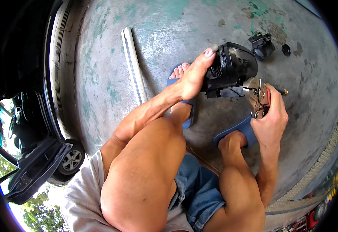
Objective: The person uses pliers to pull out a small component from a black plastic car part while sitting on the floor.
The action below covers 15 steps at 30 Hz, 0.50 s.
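My left hand (pixel 195 79) grips a rounded black plastic housing (pixel 238 62) with ribbed and slotted parts, above the floor in front of my feet. Its thumb lies along the near side, while the other fingers are hidden. In my right hand (pixel 271 120) are metal locking pliers (pixel 255 94) with some red on the handle. Their head is beside the housing's lower right edge; I cannot tell whether they touch. A dark rod with a yellowish band (pixel 281 90) shows just past my right fingers, and whether I hold it is unclear.
On the stained concrete floor (pixel 103 58) lie a smaller black part (pixel 262 46), a black ring (pixel 286 49) and a long pale metal bar (pixel 133 65). My feet wear blue sandals (pixel 236 130). A black car (pixel 37 162) with an open door stands at left.
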Available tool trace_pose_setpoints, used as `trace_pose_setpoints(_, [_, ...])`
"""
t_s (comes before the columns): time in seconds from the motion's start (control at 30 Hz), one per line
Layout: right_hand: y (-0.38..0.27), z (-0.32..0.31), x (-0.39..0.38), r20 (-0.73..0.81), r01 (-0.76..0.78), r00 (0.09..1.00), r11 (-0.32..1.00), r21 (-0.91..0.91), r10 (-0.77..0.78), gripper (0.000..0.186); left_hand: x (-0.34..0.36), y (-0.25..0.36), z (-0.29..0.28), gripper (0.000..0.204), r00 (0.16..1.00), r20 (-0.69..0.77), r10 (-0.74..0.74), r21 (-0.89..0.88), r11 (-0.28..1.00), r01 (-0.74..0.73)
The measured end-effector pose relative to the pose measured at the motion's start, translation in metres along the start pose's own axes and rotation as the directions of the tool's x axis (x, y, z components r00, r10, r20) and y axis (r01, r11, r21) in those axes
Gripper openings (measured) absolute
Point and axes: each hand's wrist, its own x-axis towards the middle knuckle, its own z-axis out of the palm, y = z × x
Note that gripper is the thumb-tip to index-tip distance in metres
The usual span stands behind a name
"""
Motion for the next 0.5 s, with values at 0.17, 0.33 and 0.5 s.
trace_pose_setpoints(0.17, [0.005,-0.001,-0.004,-0.109,0.05,0.993,0.999,-0.021,-0.052,0.037,0.004,0.0,-0.003,0.07,0.993,0.085,0.082,0.096,0.991,-0.09])
trace_pose_setpoints(0.33, [0.008,-0.003,-0.005,-0.085,0.106,0.99,0.992,-0.066,-0.111,0.036,0.001,-0.014,-0.004,0.072,0.998,0.025,0.064,0.055,0.996,-0.066])
trace_pose_setpoints(0.5, [0.008,0.002,0.001,-0.112,0.17,0.978,0.984,-0.054,-0.175,0.043,-0.003,-0.013,-0.006,0.076,0.999,-0.042,0.015,0.03,0.999,-0.014])
